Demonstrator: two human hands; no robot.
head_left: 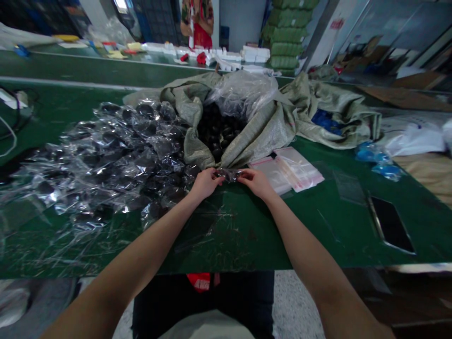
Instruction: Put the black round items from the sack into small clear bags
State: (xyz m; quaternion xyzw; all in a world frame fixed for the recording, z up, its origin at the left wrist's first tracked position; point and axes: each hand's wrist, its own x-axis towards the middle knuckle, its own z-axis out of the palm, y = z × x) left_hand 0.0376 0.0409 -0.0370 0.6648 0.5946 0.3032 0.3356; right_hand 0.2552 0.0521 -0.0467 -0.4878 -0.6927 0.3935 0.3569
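Observation:
Between my two hands is a small clear plastic bag (229,175) with something dark inside. My left hand (207,181) pinches its left end, and my right hand (254,181) pinches the right end. Just beyond them a woven sack (261,136) lies open, with loose black rounded pieces (219,134) inside. To the left of my left hand spreads a large heap of dark pieces in clear bags (123,155). Stacks of flat clear bags (294,169) with pinkish strips rest beside my right hand. The exact kind of the black pieces cannot be made out.
A phone (391,223) lies at the right on the green table (233,235). Behind it are blue bagged pieces (379,160) and a second sack (349,113) holding blue items. Across the table a person (203,23) stands near white boxes (256,53). Cables lie at far left.

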